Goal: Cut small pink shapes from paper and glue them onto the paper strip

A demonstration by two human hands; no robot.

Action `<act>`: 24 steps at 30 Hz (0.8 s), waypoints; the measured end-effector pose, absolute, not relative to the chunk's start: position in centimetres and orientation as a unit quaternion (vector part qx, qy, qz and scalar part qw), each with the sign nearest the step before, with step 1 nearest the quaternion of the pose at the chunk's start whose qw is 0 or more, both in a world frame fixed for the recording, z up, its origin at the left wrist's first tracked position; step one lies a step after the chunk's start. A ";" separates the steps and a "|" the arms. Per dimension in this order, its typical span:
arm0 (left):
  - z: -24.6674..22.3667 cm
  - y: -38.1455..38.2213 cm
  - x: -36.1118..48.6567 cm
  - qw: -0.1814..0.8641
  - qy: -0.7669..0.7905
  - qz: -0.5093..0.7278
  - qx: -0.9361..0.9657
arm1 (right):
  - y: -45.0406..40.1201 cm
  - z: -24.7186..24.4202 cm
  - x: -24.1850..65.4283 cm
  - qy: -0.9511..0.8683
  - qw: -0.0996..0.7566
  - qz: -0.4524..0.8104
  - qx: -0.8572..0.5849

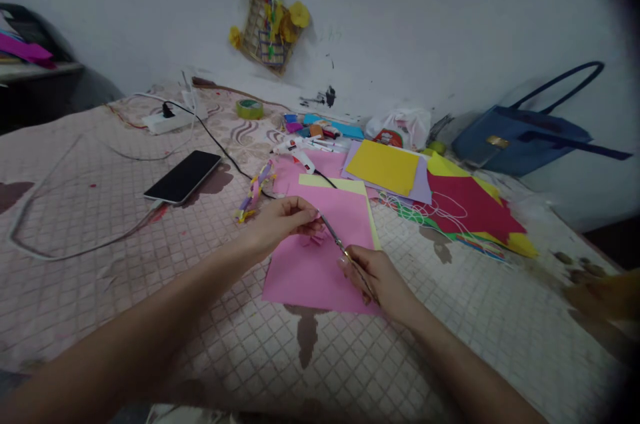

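Note:
My right hand (366,272) is closed round a pair of scissors (336,236), whose blades point up and left. At their tips, my left hand (285,224) pinches a small piece of pink paper (318,215). Below both hands lies a pink paper sheet (295,281), with small pink cut pieces (315,239) on it. A pale yellow sheet (373,217) shows beneath its right edge. Left of the sheet is a twisted strip of purple and yellow paper (254,192). My left fingers partly hide the held paper.
A white glue gun (302,159) with a black cord lies behind the sheets. A tablet (184,176) on a white cable is at left, near a power strip (170,120). Coloured papers (385,166), white string (413,205) and a blue handbag (520,137) stand at right. Green tape (249,109) sits behind.

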State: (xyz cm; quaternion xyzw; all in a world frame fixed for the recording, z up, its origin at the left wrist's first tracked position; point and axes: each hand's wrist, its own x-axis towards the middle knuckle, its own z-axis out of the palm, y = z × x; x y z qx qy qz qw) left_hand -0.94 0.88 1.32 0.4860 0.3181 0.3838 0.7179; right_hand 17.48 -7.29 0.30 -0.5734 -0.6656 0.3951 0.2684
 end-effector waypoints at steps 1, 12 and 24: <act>1.3 0.9 -1.0 0.715 0.321 0.383 0.489 | -7.3 0.3 17.5 -0.666 0.270 0.394 -0.573; 1.1 1.2 -1.3 0.669 0.329 0.380 0.548 | -7.0 0.0 17.8 -0.599 0.322 0.458 -0.573; 0.3 -0.7 0.0 0.673 0.325 0.326 0.579 | -6.8 0.2 16.4 -0.538 0.435 0.469 -0.549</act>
